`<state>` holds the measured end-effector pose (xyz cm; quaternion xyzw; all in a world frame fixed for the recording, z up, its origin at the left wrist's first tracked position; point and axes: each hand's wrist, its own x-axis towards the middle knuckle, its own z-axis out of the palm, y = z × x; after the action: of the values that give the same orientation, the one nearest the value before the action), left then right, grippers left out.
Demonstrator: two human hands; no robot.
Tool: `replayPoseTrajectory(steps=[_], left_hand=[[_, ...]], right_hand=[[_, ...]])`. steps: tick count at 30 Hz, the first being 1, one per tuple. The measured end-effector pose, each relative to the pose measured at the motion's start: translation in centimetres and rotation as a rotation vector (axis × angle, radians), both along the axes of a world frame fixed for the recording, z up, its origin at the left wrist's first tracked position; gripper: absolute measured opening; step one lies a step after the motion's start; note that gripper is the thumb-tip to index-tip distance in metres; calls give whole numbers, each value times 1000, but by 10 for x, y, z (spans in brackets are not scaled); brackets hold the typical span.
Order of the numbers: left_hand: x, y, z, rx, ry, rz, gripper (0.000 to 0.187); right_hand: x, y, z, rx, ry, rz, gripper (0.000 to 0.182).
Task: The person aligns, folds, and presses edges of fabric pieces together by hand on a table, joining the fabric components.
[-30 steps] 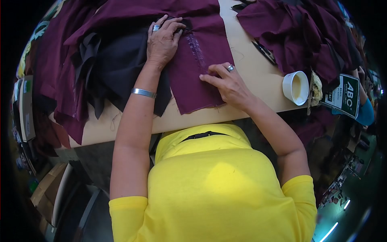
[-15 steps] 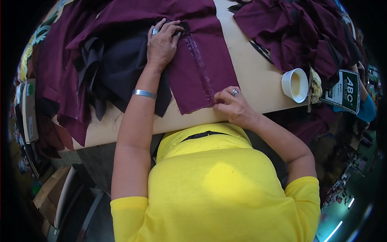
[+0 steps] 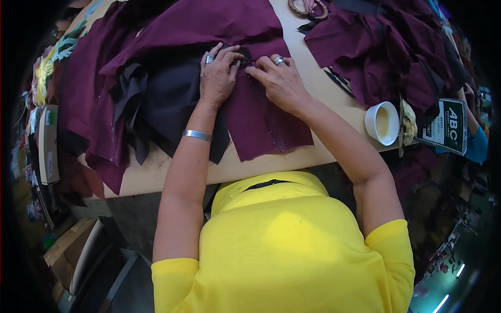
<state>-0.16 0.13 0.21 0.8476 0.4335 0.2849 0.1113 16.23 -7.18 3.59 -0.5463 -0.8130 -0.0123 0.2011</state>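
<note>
Maroon fabric (image 3: 284, 128) lies spread over the table, with a straight line bearing faint whitish marks running down its near panel. A black piece of cloth (image 3: 172, 107) sits beside it on the left. My left hand (image 3: 219, 75) rests where the dark cloth meets the maroon panel, fingers bent and closed on the fabric edge. Close by on the right, my right hand (image 3: 281, 82) pinches the maroon fabric at the top of that line, thumb and forefinger together. The fingertips partly hide what they grip.
A white bowl (image 3: 371, 124) of pale paste stands at the table's (image 3: 334, 141) right edge, beside a green ABC package (image 3: 446, 128). Behind are a heap of maroon cloth (image 3: 386, 52), dark-handled scissors (image 3: 339, 79) and a brown ring (image 3: 308, 8). A cardboard box (image 3: 49, 146) stands left.
My right hand has moved from the panel's lower end up beside my left hand. The whitish line looks fainter and less shiny. The whole view has shifted slightly.
</note>
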Motion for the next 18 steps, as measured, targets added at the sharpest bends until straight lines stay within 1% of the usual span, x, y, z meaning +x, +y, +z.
replayPoseTrajectory(steps=[3, 4, 5, 7, 8, 11, 12, 15, 16, 18], left_hand=[[0, 0, -1, -16, -39, -4, 17], [0, 0, 1, -20, -35, -5, 17], [0, 0, 1, -26, -33, -5, 17], [0, 0, 1, -31, -32, -8, 17], [1, -1, 3, -32, -32, -9, 17], [0, 0, -1, -60, -60, -15, 16], [0, 1, 4, -43, -22, -24, 18], [3, 8, 22, -156, -77, 117, 25], [2, 13, 31, -33, 53, 212, 43], [10, 21, 55, -152, 253, 390, 56]], right_hand=[[-6, 14, -10, 88, -219, 33, 27], [-11, 13, -12, 209, -265, 16, 25], [-14, 10, -12, 209, -335, 26, 23], [-19, 8, -1, 183, -391, 63, 21], [-18, 11, -3, 205, -376, 34, 20], [-17, 7, -2, 122, -375, 47, 20], [-15, 5, 1, 74, -263, 58, 19], [2, -11, 14, -26, 199, 84, 17], [7, -18, 20, 51, 290, 14, 30], [20, -31, 28, 0, 575, -65, 36]])
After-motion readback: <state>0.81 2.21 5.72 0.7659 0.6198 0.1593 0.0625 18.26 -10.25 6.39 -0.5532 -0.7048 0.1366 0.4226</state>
